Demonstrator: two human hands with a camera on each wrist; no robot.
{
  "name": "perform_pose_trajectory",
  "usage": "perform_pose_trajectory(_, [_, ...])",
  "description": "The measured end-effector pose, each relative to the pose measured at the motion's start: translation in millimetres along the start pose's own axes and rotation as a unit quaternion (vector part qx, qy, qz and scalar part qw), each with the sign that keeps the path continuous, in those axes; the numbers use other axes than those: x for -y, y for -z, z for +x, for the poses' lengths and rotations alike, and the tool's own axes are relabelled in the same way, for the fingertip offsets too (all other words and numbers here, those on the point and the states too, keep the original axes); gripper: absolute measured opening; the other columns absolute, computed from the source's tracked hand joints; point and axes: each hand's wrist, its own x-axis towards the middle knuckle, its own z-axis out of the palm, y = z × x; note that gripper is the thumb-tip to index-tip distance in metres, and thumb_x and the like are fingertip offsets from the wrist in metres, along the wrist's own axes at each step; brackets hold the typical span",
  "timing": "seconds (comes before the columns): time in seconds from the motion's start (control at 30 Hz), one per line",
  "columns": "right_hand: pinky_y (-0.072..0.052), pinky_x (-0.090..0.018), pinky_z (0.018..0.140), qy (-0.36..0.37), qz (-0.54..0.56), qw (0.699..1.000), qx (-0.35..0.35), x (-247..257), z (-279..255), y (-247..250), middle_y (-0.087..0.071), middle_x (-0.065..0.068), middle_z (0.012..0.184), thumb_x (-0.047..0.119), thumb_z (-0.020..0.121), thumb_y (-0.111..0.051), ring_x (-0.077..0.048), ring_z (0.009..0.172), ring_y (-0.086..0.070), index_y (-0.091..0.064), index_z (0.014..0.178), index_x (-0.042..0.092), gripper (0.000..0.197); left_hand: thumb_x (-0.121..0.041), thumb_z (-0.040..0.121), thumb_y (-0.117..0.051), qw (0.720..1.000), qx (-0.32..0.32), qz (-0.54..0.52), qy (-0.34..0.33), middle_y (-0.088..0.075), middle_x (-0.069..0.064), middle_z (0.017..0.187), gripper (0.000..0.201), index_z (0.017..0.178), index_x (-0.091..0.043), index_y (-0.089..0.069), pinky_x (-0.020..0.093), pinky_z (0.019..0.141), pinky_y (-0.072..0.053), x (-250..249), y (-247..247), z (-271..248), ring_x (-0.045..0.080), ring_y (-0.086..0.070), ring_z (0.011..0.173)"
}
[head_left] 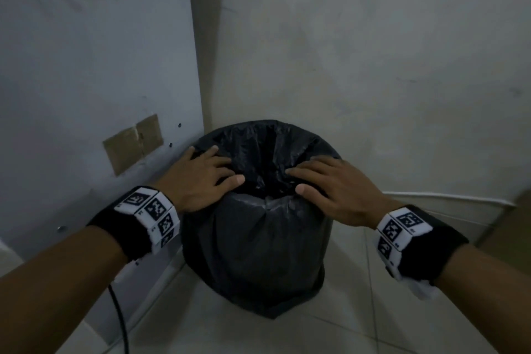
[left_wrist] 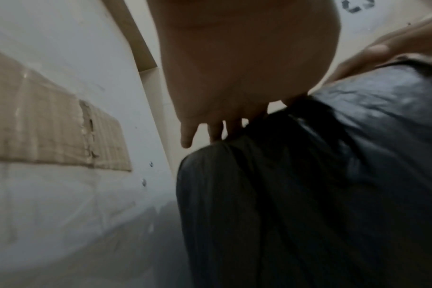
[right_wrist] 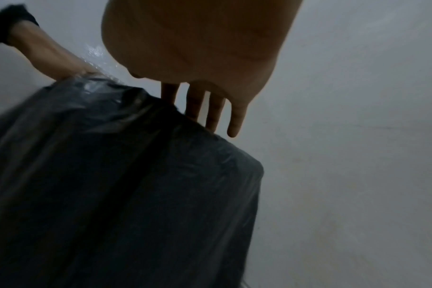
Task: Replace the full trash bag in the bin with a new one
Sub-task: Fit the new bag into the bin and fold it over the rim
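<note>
A round bin stands in a corner, fully wrapped in a black trash bag [head_left: 255, 253] whose mouth is folded over the rim and sags into the dark opening. My left hand [head_left: 221, 169] lies flat on the rim's left side, fingers spread and fairly straight on the plastic. On the right side my right hand [head_left: 304, 175] rests the same way. The left wrist view has the left hand [left_wrist: 234, 78] over the bag [left_wrist: 308, 194]. In the right wrist view the right hand [right_wrist: 197, 58] has straight fingers touching the bag [right_wrist: 123, 185]. Neither hand pinches the plastic.
A white panel with brown tape patches [head_left: 133, 142] stands close on the bin's left, and a plain wall runs behind and to the right. A black cable [head_left: 119, 319] hangs at lower left. Pale floor tiles [head_left: 373, 310] lie in front and to the right.
</note>
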Motion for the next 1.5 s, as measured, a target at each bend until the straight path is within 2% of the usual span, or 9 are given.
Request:
perform_pose_trajectory(0.23, [-0.030, -0.037, 0.096, 0.008, -0.045, 0.998, 0.051, 5.8, -12.5, -6.5, -0.062, 0.007, 0.106, 0.070, 0.086, 0.009, -0.018, 0.097, -0.049, -0.051, 0.120, 0.033, 0.078, -0.065, 0.093, -0.004, 0.991, 0.086, -0.009, 0.099, -0.015, -0.005, 0.161, 0.071, 0.148, -0.030, -0.033, 0.050, 0.117, 0.005, 17.1, 8.0, 12.9, 0.021, 0.006, 0.149])
perform_pose_trajectory(0.4, [-0.030, -0.038, 0.103, -0.022, 0.088, 0.996, -0.022, 30.2, -16.3, -18.7, -0.056, 0.010, 0.129, 0.071, 0.088, 0.001, -0.015, 0.121, -0.046, -0.049, 0.133, 0.034, 0.077, -0.055, 0.099, -0.019, 0.991, -0.077, -0.104, -0.019, -0.042, -0.004, 0.149, 0.056, 0.131, -0.027, -0.055, 0.043, 0.119, -0.016, -9.7, 8.8, 7.1, 0.019, -0.023, 0.145])
perform_pose_trajectory(0.5, [-0.026, -0.044, 0.109, -0.050, 0.016, 0.998, -0.042, 13.2, -7.2, -16.5, -0.056, 0.012, 0.134, 0.068, 0.091, 0.001, -0.016, 0.135, -0.040, -0.057, 0.126, 0.037, 0.075, -0.068, 0.092, -0.012, 0.980, -0.111, -0.149, -0.073, -0.067, -0.006, 0.094, 0.063, 0.092, -0.032, -0.063, 0.037, 0.085, -0.049, -43.8, 3.1, -7.3, 0.014, -0.062, 0.090])
perform_pose_trajectory(0.67, [-0.033, -0.041, 0.095, -0.040, -0.040, 0.998, 0.024, -0.4, -16.0, -9.6, -0.064, 0.008, 0.095, 0.068, 0.085, 0.017, -0.018, 0.094, -0.057, -0.064, 0.099, 0.034, 0.090, -0.066, 0.092, -0.008, 0.976, -0.148, -0.074, -0.140, -0.059, -0.002, 0.062, 0.064, 0.081, -0.027, -0.059, 0.031, 0.058, -0.045, -68.3, -14.5, -20.5, 0.011, -0.050, 0.053])
perform_pose_trajectory(0.83, [-0.031, -0.036, 0.080, -0.045, -0.039, 0.997, -0.047, -1.8, -16.5, -10.9, -0.058, 0.008, 0.121, 0.066, 0.093, -0.003, -0.020, 0.100, -0.049, -0.058, 0.123, 0.036, 0.069, -0.056, 0.096, -0.012, 0.966, -0.208, -0.085, -0.130, -0.059, -0.001, 0.055, 0.070, 0.066, -0.020, -0.064, 0.026, 0.100, -0.037, -34.8, -15.0, -20.1, 0.016, -0.053, 0.055])
perform_pose_trajectory(0.97, [-0.022, -0.040, 0.110, -0.033, -0.008, 0.999, 0.034, -3.6, -6.0, -12.2, -0.040, 0.016, 0.150, 0.066, 0.092, -0.003, -0.015, 0.140, -0.031, -0.046, 0.138, 0.043, 0.068, -0.060, 0.092, -0.008, 0.958, -0.242, -0.132, -0.075, -0.065, -0.003, 0.067, 0.069, 0.080, -0.023, -0.065, 0.033, 0.068, -0.049, -64.2, -7.0, -32.5, 0.016, -0.059, 0.063])
perform_pose_trajectory(1.17, [-0.044, -0.033, 0.077, -0.077, 0.055, 0.992, 0.080, -11.4, -4.1, -7.0, -0.066, -0.008, 0.071, 0.076, 0.083, -0.003, -0.020, 0.073, -0.061, -0.068, 0.097, 0.035, 0.079, -0.066, 0.086, 0.005, 0.976, -0.200, -0.060, -0.058, -0.055, -0.001, 0.057, 0.075, 0.094, -0.031, -0.060, 0.031, 0.052, -0.040, -77.6, -21.4, -26.6, 0.016, -0.054, 0.054])
perform_pose_trajectory(1.33, [-0.019, -0.041, 0.118, -0.049, -0.006, 0.984, 0.169, -15.4, -0.9, 0.9, -0.041, 0.005, 0.152, 0.079, 0.079, 0.006, -0.020, 0.142, -0.030, -0.053, 0.136, 0.034, 0.094, -0.076, 0.084, 0.005, 0.972, -0.164, -0.140, -0.092, -0.069, -0.001, 0.072, 0.088, 0.090, -0.032, -0.071, 0.036, 0.078, -0.049, -37.4, -28.8, -26.1, 0.015, -0.062, 0.070])
perform_pose_trajectory(1.5, [-0.036, -0.037, 0.101, -0.020, -0.020, 0.984, 0.175, -7.1, -4.1, 2.3, -0.064, -0.006, 0.068, 0.076, 0.084, 0.007, -0.022, 0.076, -0.057, -0.070, 0.081, 0.021, 0.095, -0.070, 0.089, -0.008, 0.974, -0.140, -0.135, -0.115, -0.071, -0.008, 0.082, 0.067, 0.074, -0.041, -0.067, 0.029, 0.113, -0.022, -13.2, -28.6, -19.9, 0.007, -0.061, 0.084])
